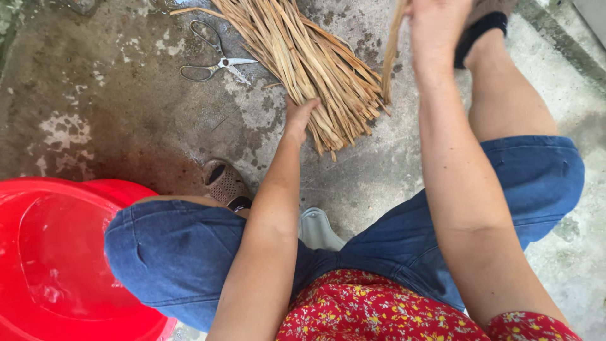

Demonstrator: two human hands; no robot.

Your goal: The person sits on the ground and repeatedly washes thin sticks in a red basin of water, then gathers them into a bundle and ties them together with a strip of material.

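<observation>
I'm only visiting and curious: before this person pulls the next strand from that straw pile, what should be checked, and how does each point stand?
1. Left hand rests on the bundle of dried straw strips: ok.
2. Right hand grips a few strips, lifted off the bundle: ok.
3. Scissors lie apart from both hands, blades open: ok.
4. Red basin beside the knee, away from the strips: ok.
5. Concrete floor dry: not ok, dark damp patches.
6. How many strips the right hand holds: cannot tell.
</observation>
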